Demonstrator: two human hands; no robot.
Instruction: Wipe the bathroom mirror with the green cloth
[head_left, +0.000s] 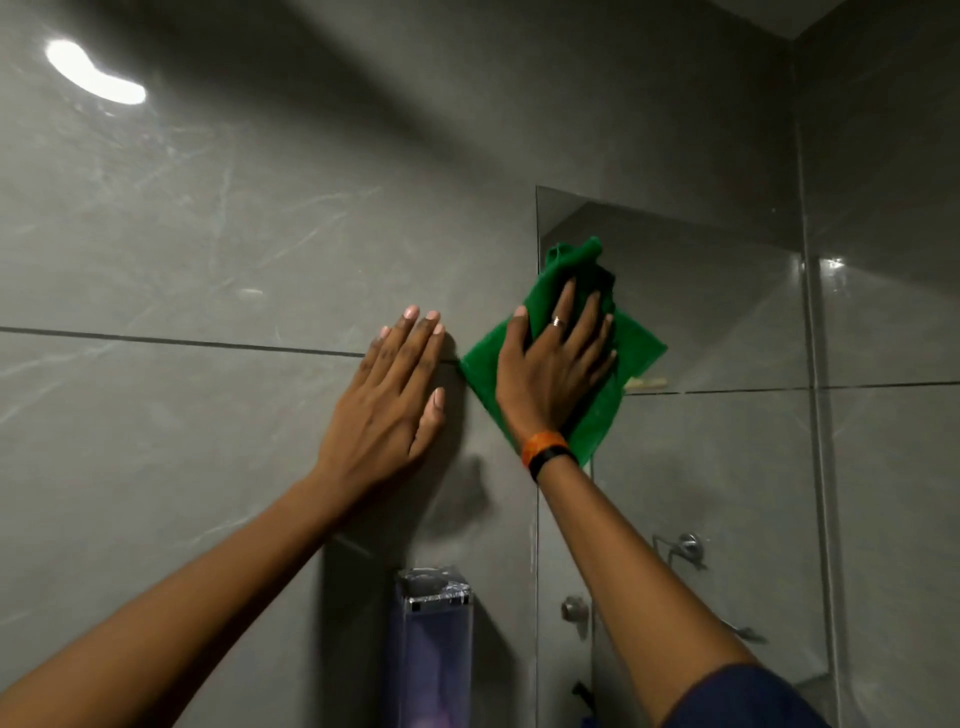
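1. At the frameless wall mirror (701, 312), upper-left corner: right hand (558, 364) presses the green microfibre cloth (641, 353) flat, fingers spread, not clenched.
2. Left hand (392, 395) lies open, empty, on the grey tile wall (208, 234).
3. Risk: cloth overhangs the mirror edge; wiping leftward would cover tile instead.

— What sort of room is this?

— A bathroom, most likely in a home. Take the mirror (701, 322) as the mark: it is a frameless pane fixed flat on the wall, and large grey stone-look tiles (182, 249) with dark grout lines run to its left and above it.

— Anything besides tiles?

— Reflected low in the mirror are chrome tap fittings (688, 548) on a tiled wall. Just left of the mirror's lower edge a clear wall-mounted soap dispenser (434, 644) hangs. Far up and to the left of the mirror, a lamp's glare (93, 73) shines on the glossy tile.
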